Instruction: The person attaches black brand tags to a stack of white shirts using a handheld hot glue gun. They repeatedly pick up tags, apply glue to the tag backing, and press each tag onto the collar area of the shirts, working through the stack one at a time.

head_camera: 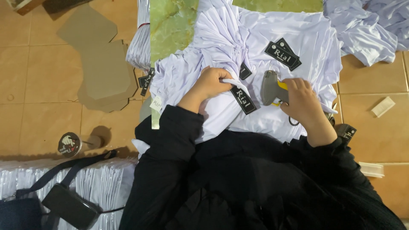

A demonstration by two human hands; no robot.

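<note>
A white garment (272, 115) with a black tag (243, 100) is pinched by the left hand (211, 83), while a grey tagging gun (270, 87) is gripped by the right hand (303, 102).

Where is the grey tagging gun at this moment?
In the head view, the grey tagging gun is right of centre, held in the right hand above the white garments.

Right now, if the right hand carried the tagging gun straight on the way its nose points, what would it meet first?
The right hand holds the grey tagging gun, nose pointing up and slightly left. First in that line is probably the white garment; the black hang tag lies slightly right. Depth is unclear.
</note>
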